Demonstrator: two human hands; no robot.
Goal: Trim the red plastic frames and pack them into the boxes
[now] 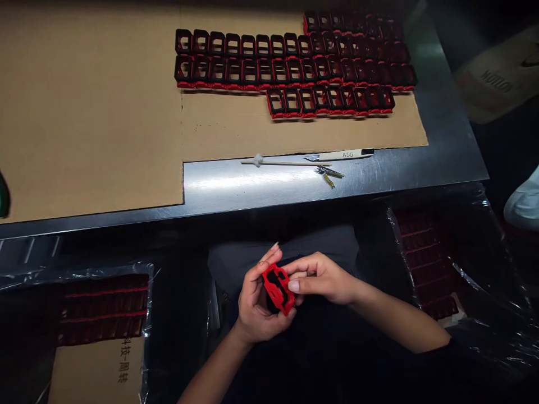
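Over my lap, my left hand (pixel 256 314) is wrapped round a red and black plastic frame (pixel 278 287), its red side facing up. From the right, my right hand (pixel 322 278) grips the red edge of the same frame between thumb and fingers. Part of the frame's black body is hidden inside my left palm. On the metal table (pixel 236 188) ahead lie a craft knife (pixel 343 155) marked A55, a thin wooden stick (pixel 290 163) with a white tuft, and a small pair of nail clippers or similar metal tool (pixel 328 173).
Rows of similar black and red frames (pixel 248 73) stand on cardboard (pixel 92 112) covering the table. A plastic-lined bin (pixel 105 308) at lower left and another bin (pixel 429 264) at right hold more frames. A green object (pixel 3 196) shows at the left edge.
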